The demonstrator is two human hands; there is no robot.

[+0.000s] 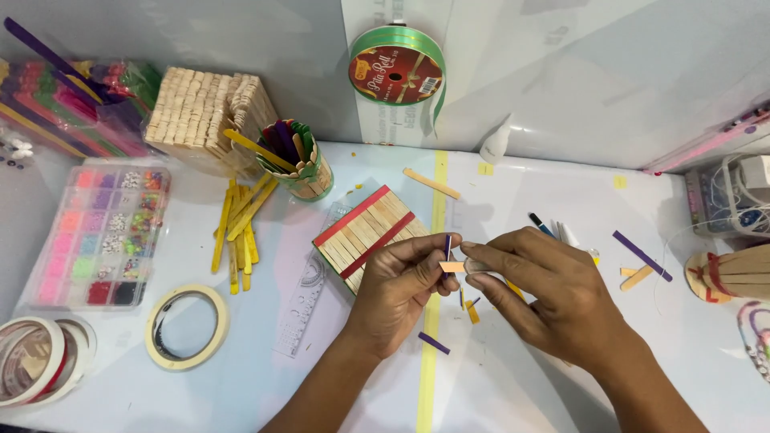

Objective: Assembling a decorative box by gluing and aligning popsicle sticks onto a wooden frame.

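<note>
Head view: both hands (401, 281) (545, 297) pinch short wooden stick piece (452, 267).

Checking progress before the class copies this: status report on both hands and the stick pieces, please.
Left hand pinching short purple stick piece. Right hand pinching pale stick piece against it. Stick panel lying behind left hand, loose stick offcuts beneath.

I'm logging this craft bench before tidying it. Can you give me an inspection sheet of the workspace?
Surface: white table, yellow tape strip running down it.
Job's things: small orange stick piece and purple piece, pinched between both hands.
Clutter: stick panel, yellow sticks, bead box, tape rolls.
Grips: left hand, right hand, both shut on the pieces.
Cables: white cords at right edge.
Surroundings: green ribbon spool on wall.
</note>
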